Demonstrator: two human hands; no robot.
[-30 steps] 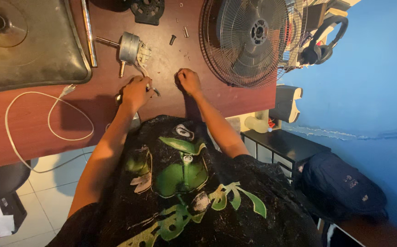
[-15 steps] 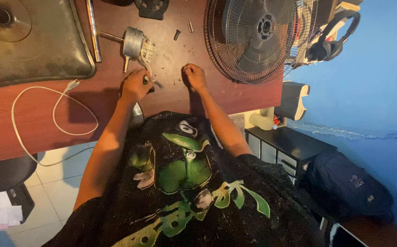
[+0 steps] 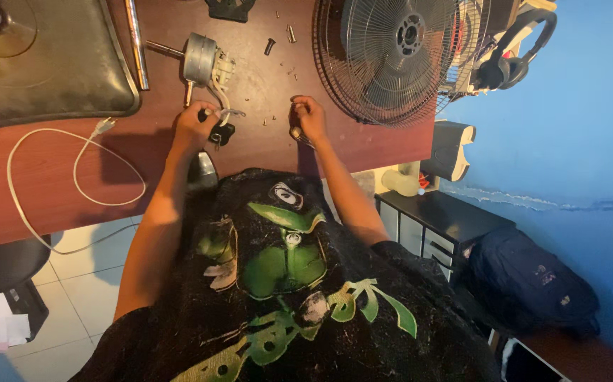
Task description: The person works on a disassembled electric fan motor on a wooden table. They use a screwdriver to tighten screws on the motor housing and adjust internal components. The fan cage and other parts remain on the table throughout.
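Fan motor (image 3: 200, 60): laid on the red-brown desk (image 3: 59, 191), wires trailing to the left hand (image 3: 195, 127), which is clenched on a small black part (image 3: 222, 133). Right hand (image 3: 310, 117) curled at the fan grille (image 3: 391, 56); grip cannot be told. Screws (image 3: 270, 47) scattered between.

On the table (image 3: 52, 184) the motor (image 3: 200, 60) serves as the landmark. The left hand (image 3: 195, 127) rests just below the motor, touching its wires (image 3: 220, 95). The right hand (image 3: 310, 117) lies to the right of the motor, beside the fan grille (image 3: 391, 60). The cable (image 3: 73, 177) loops to the lower left of it.
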